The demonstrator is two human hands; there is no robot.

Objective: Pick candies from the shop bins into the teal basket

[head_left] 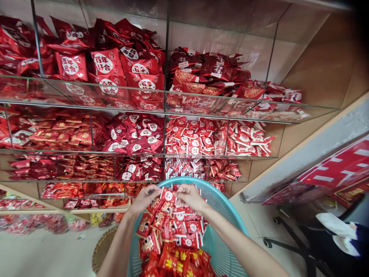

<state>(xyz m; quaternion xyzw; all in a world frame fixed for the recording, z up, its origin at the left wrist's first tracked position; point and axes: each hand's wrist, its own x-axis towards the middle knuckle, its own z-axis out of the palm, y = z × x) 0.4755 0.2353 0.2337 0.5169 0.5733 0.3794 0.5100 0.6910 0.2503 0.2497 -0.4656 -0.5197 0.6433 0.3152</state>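
A large teal plastic basket (230, 227) holds many small red packets, with white-marked ones (188, 242) at the middle and yellow-lettered ones (178, 261) at the near end. Over its far part, both hands meet at one small red packet (168, 194) with a pale round print. My left hand (146, 195) pinches the packet's left edge. On its right side are the closed fingers of my right hand (188, 196), thumb and forefinger together. More packets lie beneath both hands.
Glass-fronted shelves (164, 111) full of red packets rise beyond the basket. A woven basket (100, 246) stands on the floor at left. A wheeled chair base (294, 246) and a red banner (343, 165) are at right.
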